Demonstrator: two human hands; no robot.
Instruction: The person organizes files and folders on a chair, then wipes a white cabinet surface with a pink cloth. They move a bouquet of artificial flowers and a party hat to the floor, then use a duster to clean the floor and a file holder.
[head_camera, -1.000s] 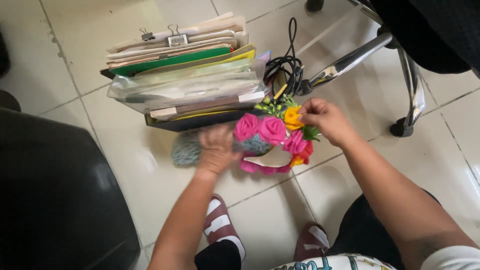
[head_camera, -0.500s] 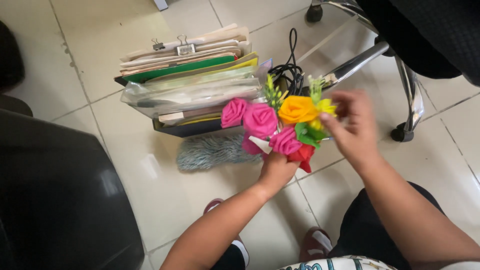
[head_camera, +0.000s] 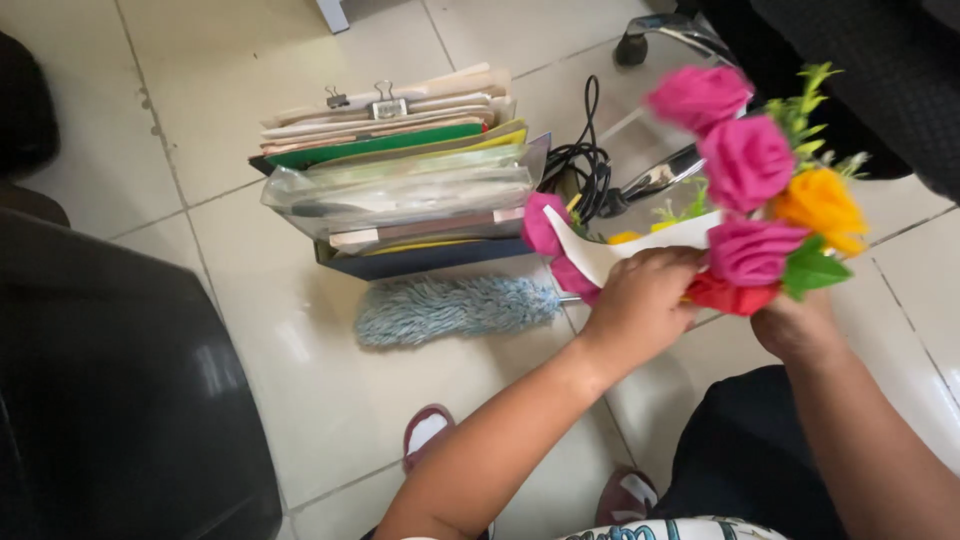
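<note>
I hold a bouquet of paper flowers (head_camera: 748, 160), pink, orange and red with green leaves, wrapped in white and pink paper, raised above the floor. My left hand (head_camera: 640, 300) grips the wrapping at the bouquet's base. My right hand (head_camera: 800, 325) is under the red flower and clasps the bouquet from below; its fingers are mostly hidden by the blooms.
A stack of folders and clipped papers (head_camera: 400, 170) stands on the tiled floor, with a fluffy blue-grey duster (head_camera: 455, 305) in front and black cables (head_camera: 580, 160) behind. A chrome chair base (head_camera: 660, 170) is at upper right, a dark chair seat (head_camera: 110, 380) at left.
The bouquet rose from the floor beside the duster and moved up and right. My left hand went from the duster to the bouquet's base; my right hand dropped beneath it.
</note>
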